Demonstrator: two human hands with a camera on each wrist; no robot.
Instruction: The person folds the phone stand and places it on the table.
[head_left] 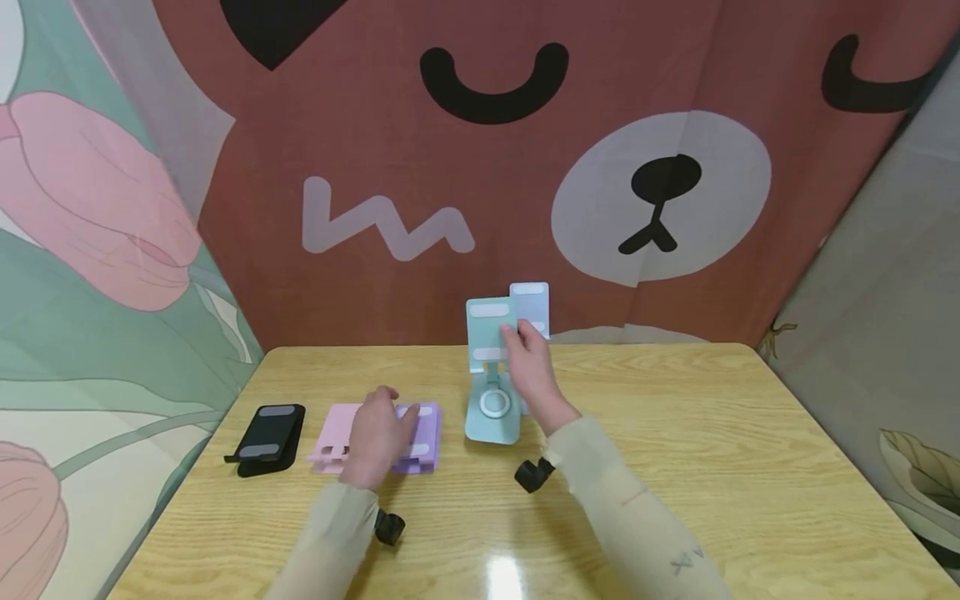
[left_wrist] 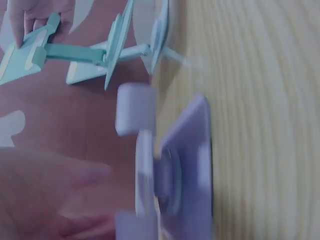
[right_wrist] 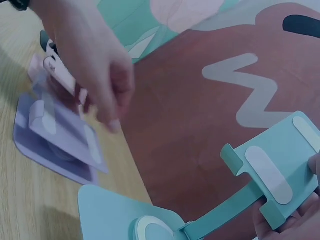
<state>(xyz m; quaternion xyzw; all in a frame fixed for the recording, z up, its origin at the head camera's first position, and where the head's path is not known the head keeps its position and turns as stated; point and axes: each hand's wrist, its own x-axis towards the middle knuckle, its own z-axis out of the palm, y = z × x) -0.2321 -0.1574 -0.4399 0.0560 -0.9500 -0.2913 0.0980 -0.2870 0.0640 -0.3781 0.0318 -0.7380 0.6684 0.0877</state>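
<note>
Right hand (head_left: pixel 534 367) pinches the upper plate of a mint-green folding phone stand (head_left: pixel 492 380), far centre of pale wooden table (head_left: pixel 675 467), fingers behind plate visible in wrist views, left hand (head_left: pixel 378 433) loosely bent, holding nothing, near folded lilac stand (head_left: pixel 427 433) at left.

The left hand (head_left: pixel 377 435) covers part of the pink stand (head_left: pixel 337 422); the green stand (head_left: pixel 487 331) hides part of the blue stand (head_left: pixel 532 307) (so does the right hand (head_left: pixel 536 372)). From the left wrist, the purple stand (left_wrist: pixel 192 165) looks blurred.

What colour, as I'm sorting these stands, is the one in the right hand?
Light teal; the stand shows best in the right wrist view.
</note>
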